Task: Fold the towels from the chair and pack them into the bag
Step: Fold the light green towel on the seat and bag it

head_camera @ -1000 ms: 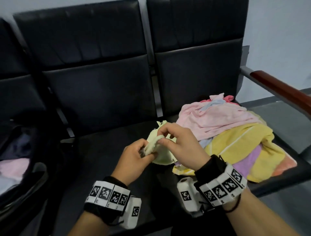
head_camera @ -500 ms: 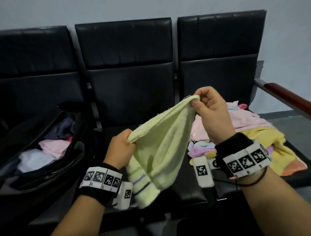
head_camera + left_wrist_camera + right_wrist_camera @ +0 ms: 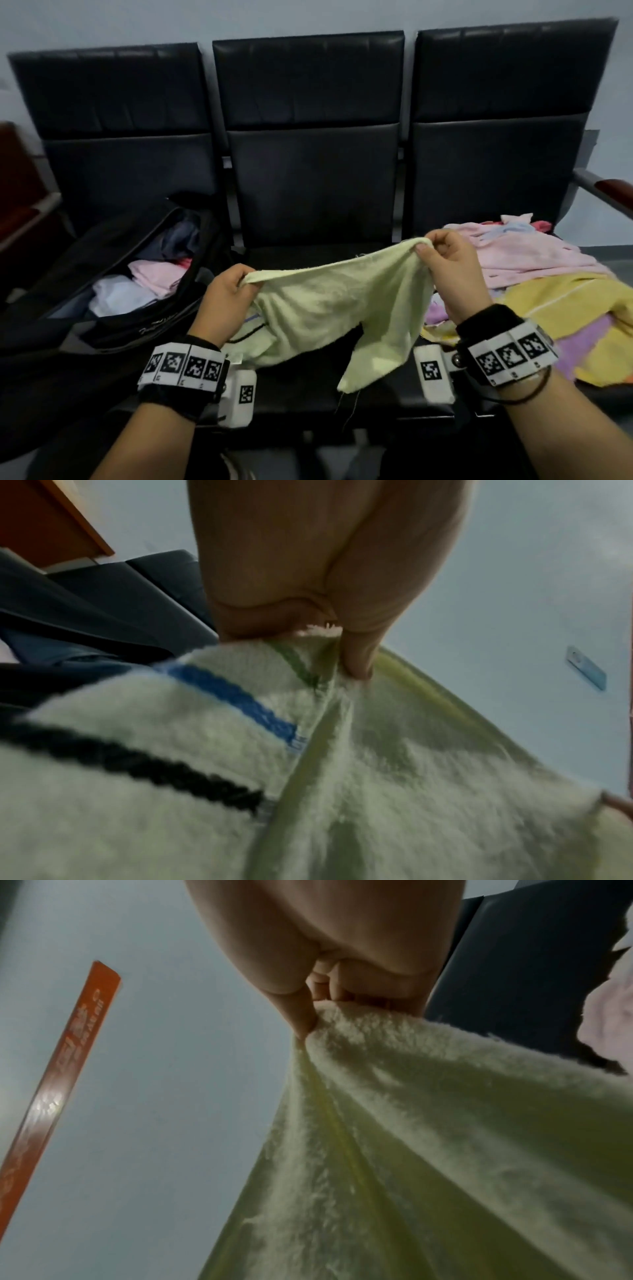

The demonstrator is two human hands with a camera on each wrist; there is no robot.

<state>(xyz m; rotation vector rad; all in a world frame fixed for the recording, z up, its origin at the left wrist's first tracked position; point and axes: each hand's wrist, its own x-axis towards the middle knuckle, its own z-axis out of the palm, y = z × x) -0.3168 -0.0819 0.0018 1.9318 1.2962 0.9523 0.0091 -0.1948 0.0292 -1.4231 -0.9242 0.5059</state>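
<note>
— Since half a second back, both hands have drawn apart, so the pale green towel (image 3: 329,301) that hung bunched between them now stretches out along its top edge.

— Who holds which end?

— Left hand (image 3: 226,301) pinches the left corner, fingers curled tight on the cloth; right hand (image 3: 452,270) pinches the right corner a little higher, thumb and fingers clamped on it. From the left wrist view, a blue and a black stripe run across the towel near that grip.

— Where does it hang?

— Above the front edge of the middle seat (image 3: 308,387), one lower corner dangling free.

— And the rest?

— Pile of towels (image 3: 548,284), pink and yellow, lies on the right seat. Black bag (image 3: 113,329) sits open on the left seat, with pink and white cloth inside.
</note>
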